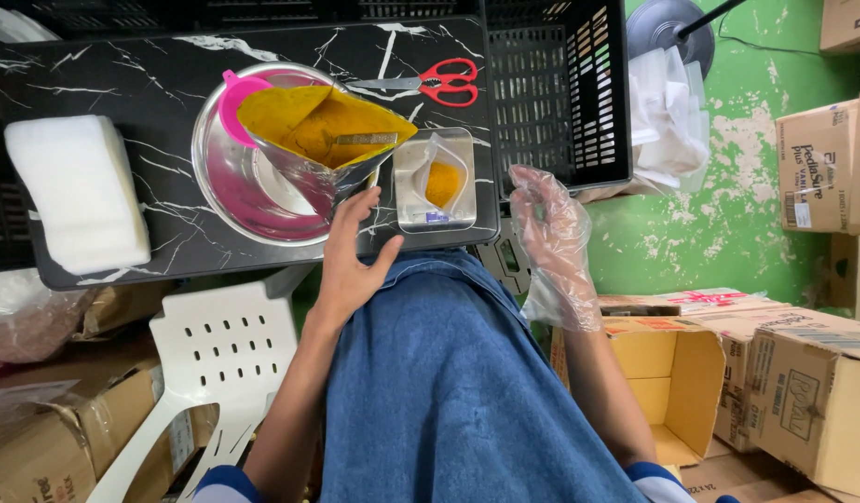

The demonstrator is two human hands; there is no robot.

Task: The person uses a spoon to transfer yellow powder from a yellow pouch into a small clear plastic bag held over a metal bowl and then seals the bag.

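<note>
Left hand: I see my bare left hand (351,256) at centre frame, fingers spread and open, fingertips touching the lower edge of the large foil pouch (323,135); it closes on nothing.

Right hand: my right hand (553,237), in a clear plastic glove, hangs right of centre beside the tray's edge, fingers loosely curled and empty, touching nothing I can make out.

Large foil pouch: upper centre, lying tilted in the steel bowl (253,186), mouth wide open, full of yellow-orange powder, with a metal scoop handle (365,140) resting across the opening.

Pink funnel: a pink funnel (234,98) sits at the bowl's upper left rim, partly behind the pouch.

Small bag: a small clear bag (439,182) holding a little powder lies on the small scale (435,219), just right of the bowl.

Surroundings: all of this rests on a black marble-patterned tray (122,74); red-handled scissors (439,82) at upper centre, a white stack of bags (76,191) at left, a black crate (560,93) at upper right.

Step in hand: I judge this a pause between portions, the small bag being weighed and the pouch steadied.

Next move: I'd say it calls for a firm hold on the pouch's edge so it doesn't tip, and the gloved hand taking the scoop or the small bag.
</note>
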